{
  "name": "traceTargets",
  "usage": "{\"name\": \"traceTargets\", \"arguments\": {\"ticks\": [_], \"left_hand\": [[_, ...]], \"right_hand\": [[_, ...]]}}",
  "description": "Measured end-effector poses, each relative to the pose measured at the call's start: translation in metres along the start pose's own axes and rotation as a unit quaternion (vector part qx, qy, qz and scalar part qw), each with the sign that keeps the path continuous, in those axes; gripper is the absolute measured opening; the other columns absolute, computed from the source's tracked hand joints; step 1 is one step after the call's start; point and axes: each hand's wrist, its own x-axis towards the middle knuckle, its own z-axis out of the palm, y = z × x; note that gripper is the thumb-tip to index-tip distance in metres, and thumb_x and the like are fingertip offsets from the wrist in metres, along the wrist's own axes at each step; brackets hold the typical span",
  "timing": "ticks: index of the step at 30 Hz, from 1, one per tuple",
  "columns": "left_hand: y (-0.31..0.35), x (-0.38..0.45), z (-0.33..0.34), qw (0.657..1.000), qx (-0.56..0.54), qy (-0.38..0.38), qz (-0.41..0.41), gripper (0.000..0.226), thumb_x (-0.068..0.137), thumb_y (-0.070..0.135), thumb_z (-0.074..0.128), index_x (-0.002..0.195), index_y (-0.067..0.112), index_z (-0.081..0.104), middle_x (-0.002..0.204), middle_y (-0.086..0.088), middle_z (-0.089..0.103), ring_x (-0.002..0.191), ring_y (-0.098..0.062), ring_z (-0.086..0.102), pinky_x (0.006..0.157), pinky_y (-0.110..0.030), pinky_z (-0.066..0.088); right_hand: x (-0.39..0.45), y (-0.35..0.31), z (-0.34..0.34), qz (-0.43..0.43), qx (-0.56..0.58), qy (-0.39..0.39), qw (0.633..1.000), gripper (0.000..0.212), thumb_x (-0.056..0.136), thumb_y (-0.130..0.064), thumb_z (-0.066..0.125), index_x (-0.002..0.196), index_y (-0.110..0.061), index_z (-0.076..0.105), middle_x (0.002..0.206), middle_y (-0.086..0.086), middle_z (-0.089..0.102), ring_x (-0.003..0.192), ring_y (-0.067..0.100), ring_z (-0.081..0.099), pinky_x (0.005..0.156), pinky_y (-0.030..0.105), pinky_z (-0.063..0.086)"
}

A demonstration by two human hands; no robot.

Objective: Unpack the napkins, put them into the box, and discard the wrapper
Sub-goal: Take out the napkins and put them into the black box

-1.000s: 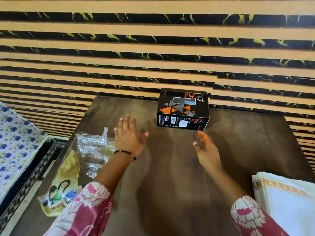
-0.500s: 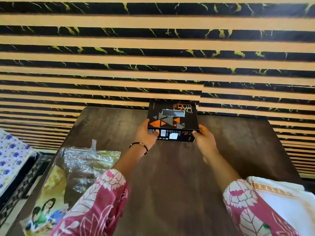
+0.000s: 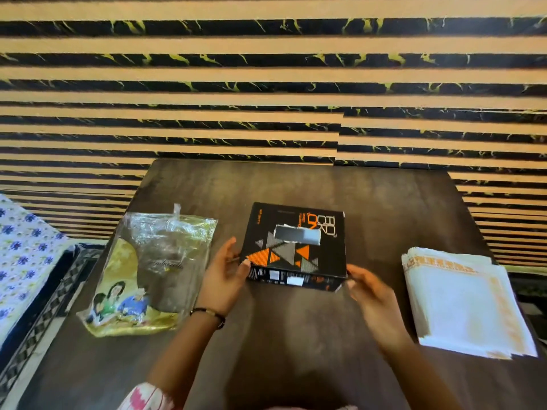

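Two hands on one item: my left hand (image 3: 226,275) w/ thumb and fingers on the near-left corner of the box (image 3: 296,247); my right hand (image 3: 371,294) at its near-right corner, fingers half curled, blurred, so can't tell if it grips or just touches.

Item 1, box: black card w/ orange and grey triangles, slot cut in top, flat on table (image 3: 296,365) between both hands, closed as far as I can see.

Item 2, napkins (image 3: 461,303): white stack w/ orange border, out of wrapper, well right of my right hand.

Item 3, wrapper (image 3: 154,276): clear and yellow plastic, empty-looking, just left of my left hand, not discarded yet.

Risks, my guess: light card box could skid or tip if I pry the flap one-handed; the slot looks narrow, so forcing the stack through could crumple it.
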Motion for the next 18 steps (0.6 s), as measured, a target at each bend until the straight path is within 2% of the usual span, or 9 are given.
{"name": "traceTargets", "arguments": {"ticks": [2,3,7,10,13,15,18], "left_hand": [[-0.001,-0.007,-0.004,1.0,-0.014,0.018,-0.019,0.045,0.09,0.014,0.055,0.134,0.011,0.043,0.118,-0.009,0.059,0.099,-0.014,0.055,0.086,-0.023,0.04],[-0.001,-0.007,-0.005,0.999,-0.023,0.02,-0.025,0.044,0.091,0.015,0.054,0.133,0.009,0.044,0.117,-0.009,0.059,0.099,-0.014,0.054,0.086,-0.023,0.039],[0.0,-0.007,0.003,0.998,-0.041,-0.019,-0.039,0.044,0.091,0.018,0.053,0.133,0.01,0.043,0.118,-0.005,0.056,0.109,-0.016,0.055,0.089,-0.025,0.04],[0.002,-0.016,0.01,0.998,-0.005,-0.046,-0.036,0.042,0.093,0.022,0.051,0.133,0.011,0.044,0.113,-0.005,0.059,0.1,-0.017,0.057,0.087,-0.027,0.042],[-0.003,-0.027,0.013,0.995,0.065,-0.067,-0.029,0.038,0.094,0.03,0.045,0.128,0.012,0.048,0.116,-0.009,0.063,0.101,-0.021,0.06,0.088,-0.031,0.045],[-0.006,-0.033,0.017,0.99,0.132,-0.045,-0.017,0.038,0.094,0.037,0.042,0.124,0.014,0.049,0.117,-0.011,0.063,0.102,-0.025,0.061,0.087,-0.035,0.046],[0.004,-0.034,0.032,0.968,0.242,0.052,0.024,0.044,0.091,0.041,0.045,0.124,0.013,0.045,0.122,-0.017,0.053,0.11,-0.035,0.052,0.091,-0.047,0.045]], "right_hand": [[-0.011,0.003,-0.003,-0.005,0.0,0.018,1.0,0.028,0.088,0.0,0.054,0.108,-0.017,0.062,0.102,-0.003,0.068,0.091,0.0,0.063,0.082,0.017,0.051],[-0.01,0.004,-0.003,-0.001,0.008,0.027,1.0,0.028,0.089,-0.001,0.053,0.112,-0.015,0.061,0.102,-0.005,0.067,0.09,-0.002,0.061,0.082,0.016,0.049],[0.014,0.001,0.004,0.042,0.031,0.015,0.999,0.034,0.09,-0.01,0.055,0.123,-0.017,0.055,0.115,0.0,0.065,0.105,0.014,0.061,0.1,0.042,0.046],[0.018,-0.002,0.007,0.046,0.003,-0.002,0.999,0.039,0.089,-0.021,0.057,0.126,-0.024,0.049,0.111,-0.004,0.065,0.102,0.016,0.063,0.097,0.045,0.048],[0.005,0.006,0.001,0.045,-0.003,0.003,0.999,0.044,0.088,-0.029,0.057,0.13,-0.028,0.043,0.116,-0.002,0.064,0.105,0.017,0.061,0.097,0.046,0.047],[-0.008,0.017,-0.005,0.05,0.002,-0.005,0.999,0.039,0.09,-0.023,0.055,0.128,-0.024,0.045,0.116,-0.002,0.063,0.104,0.016,0.061,0.097,0.042,0.047],[-0.03,0.03,-0.011,0.057,-0.001,-0.033,0.998,0.022,0.09,-0.012,0.054,0.109,-0.024,0.053,0.103,-0.002,0.067,0.094,0.01,0.062,0.087,0.03,0.046]]}}
